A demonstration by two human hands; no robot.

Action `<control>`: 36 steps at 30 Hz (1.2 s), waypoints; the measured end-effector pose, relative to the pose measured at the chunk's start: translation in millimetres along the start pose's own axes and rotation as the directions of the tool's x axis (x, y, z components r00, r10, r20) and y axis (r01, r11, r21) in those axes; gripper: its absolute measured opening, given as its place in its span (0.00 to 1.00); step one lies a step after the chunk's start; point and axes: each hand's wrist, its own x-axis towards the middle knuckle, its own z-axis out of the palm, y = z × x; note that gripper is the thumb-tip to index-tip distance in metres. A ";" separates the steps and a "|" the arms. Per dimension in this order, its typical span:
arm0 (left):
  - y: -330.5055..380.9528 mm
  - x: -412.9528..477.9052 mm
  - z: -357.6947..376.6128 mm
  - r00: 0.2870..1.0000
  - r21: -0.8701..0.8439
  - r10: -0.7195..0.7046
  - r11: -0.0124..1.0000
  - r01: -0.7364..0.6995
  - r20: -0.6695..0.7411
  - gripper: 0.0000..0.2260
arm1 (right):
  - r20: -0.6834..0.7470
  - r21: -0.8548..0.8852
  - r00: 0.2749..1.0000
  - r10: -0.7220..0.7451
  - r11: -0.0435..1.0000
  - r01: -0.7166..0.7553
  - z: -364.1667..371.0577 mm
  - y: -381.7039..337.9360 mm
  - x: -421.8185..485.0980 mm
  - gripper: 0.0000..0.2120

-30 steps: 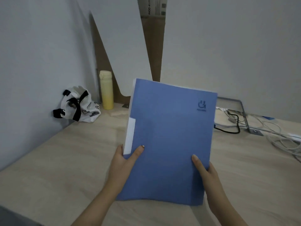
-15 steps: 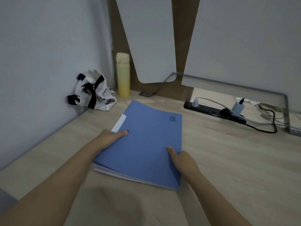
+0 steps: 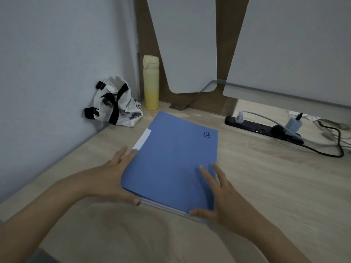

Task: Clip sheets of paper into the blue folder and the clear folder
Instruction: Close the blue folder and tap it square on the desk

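The blue folder (image 3: 174,160) lies closed and flat on the wooden desk (image 3: 266,186), with a white label strip on its left edge. Pale sheet edges (image 3: 167,208) show under its near edge; whether they are paper or the clear folder is not visible. My left hand (image 3: 112,179) rests against the folder's near-left corner, fingers straight along the left edge and thumb at the near edge. At the near-right corner my right hand (image 3: 218,198) has its fingers spread over the cover and its thumb touching the near edge. Neither hand clasps the folder.
A yellow bottle (image 3: 151,82) and a white bag with black straps (image 3: 115,103) stand in the back-left corner by the wall. A black power strip (image 3: 262,128) with plugs and cables lies at the back right. White panels lean against the back.
The folder went from held upright in front of me down to flat on the desk. Both hands have loosened from gripping its sides to spread fingers at its near corners.
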 end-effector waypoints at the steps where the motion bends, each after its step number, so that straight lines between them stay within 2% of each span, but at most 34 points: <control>1: -2.4 1.5 3.1 1.000 0.073 0.006 0.997 -0.006 -0.003 0.62 | 0.014 -0.021 1.000 -0.027 0.999 0.027 8.0 1.5 0.9 0.52; 4: -6.5 10.1 9.0 0.995 0.213 0.040 0.977 -0.020 -0.090 0.57 | 0.028 -0.084 0.998 -0.047 0.995 0.049 20.5 1.9 6.6 0.51; 7: -9.7 16.8 6.2 0.993 0.249 0.055 0.968 -0.027 -0.107 0.56 | 0.064 -0.165 0.998 -0.026 0.986 0.036 22.5 -1.5 11.5 0.51; 16: -22.0 78.0 -34.3 0.998 0.176 0.027 0.984 -0.016 -0.064 0.57 | -0.030 -0.136 0.999 0.024 0.990 -0.028 12.0 -2.5 68.1 0.55; 23: -30.7 129.0 -56.3 0.998 0.134 0.003 0.991 0.005 -0.062 0.59 | -0.039 -0.156 0.998 0.057 0.986 -0.062 -6.6 3.8 107.6 0.47; 26: -30.8 139.0 -61.3 0.999 0.145 -0.007 0.989 0.014 -0.043 0.58 | -0.039 -0.193 0.997 0.065 0.979 -0.072 -9.0 3.9 115.7 0.48; 30: -35.1 138.9 -61.9 0.999 0.142 0.003 0.990 0.003 -0.043 0.58 | -0.065 -0.216 0.996 0.059 0.974 -0.072 -7.8 2.1 113.4 0.55; 36: -35.1 140.1 -61.3 0.999 0.155 0.004 0.988 0.003 -0.043 0.57 | -0.074 -0.202 0.995 0.064 0.976 -0.078 -7.6 2.0 113.0 0.54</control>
